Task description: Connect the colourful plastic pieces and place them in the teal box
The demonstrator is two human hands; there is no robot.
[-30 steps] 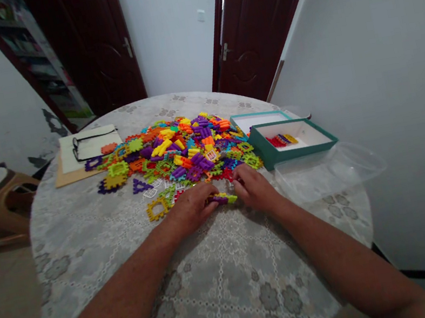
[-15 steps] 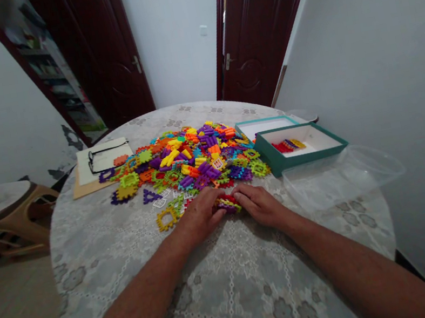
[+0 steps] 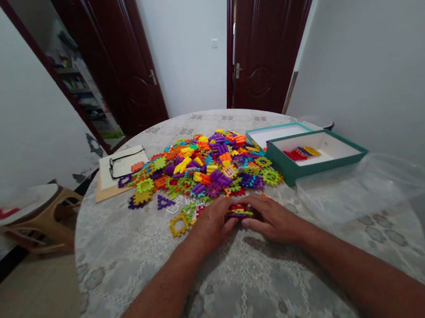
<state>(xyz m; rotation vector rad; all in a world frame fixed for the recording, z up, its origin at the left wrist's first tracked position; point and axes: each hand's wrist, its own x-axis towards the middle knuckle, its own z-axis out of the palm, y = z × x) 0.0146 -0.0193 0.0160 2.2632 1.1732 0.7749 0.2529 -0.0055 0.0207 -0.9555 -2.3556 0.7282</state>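
Between my two hands is a small stack of toothed plastic building pieces (image 3: 240, 210) in red, yellow-green and purple. My left hand (image 3: 216, 223) closes on its left end, thumb at the near side. On the right end, my right hand (image 3: 271, 216) grips with its thumb in front and fingers over the back. Parts of the stack are hidden by the fingers. Just beyond lies a big heap of colourful plastic pieces (image 3: 185, 166). A yellow square toothed piece (image 3: 178, 224) and a purple triangle piece (image 3: 164, 201) lie left of my left hand.
At the right stands a green-rimmed box (image 3: 342, 148) with a row of red, purple and yellow pieces (image 3: 301, 154) inside. A clear plastic tray (image 3: 361, 190) sits in front of it. Black glasses (image 3: 112, 168) rest on papers (image 3: 106, 181) at the far left.
The view has tilted up and shifted left, so things appear lower and further right. My right hand's fingers now reach further over the stack, which both hands still hold.
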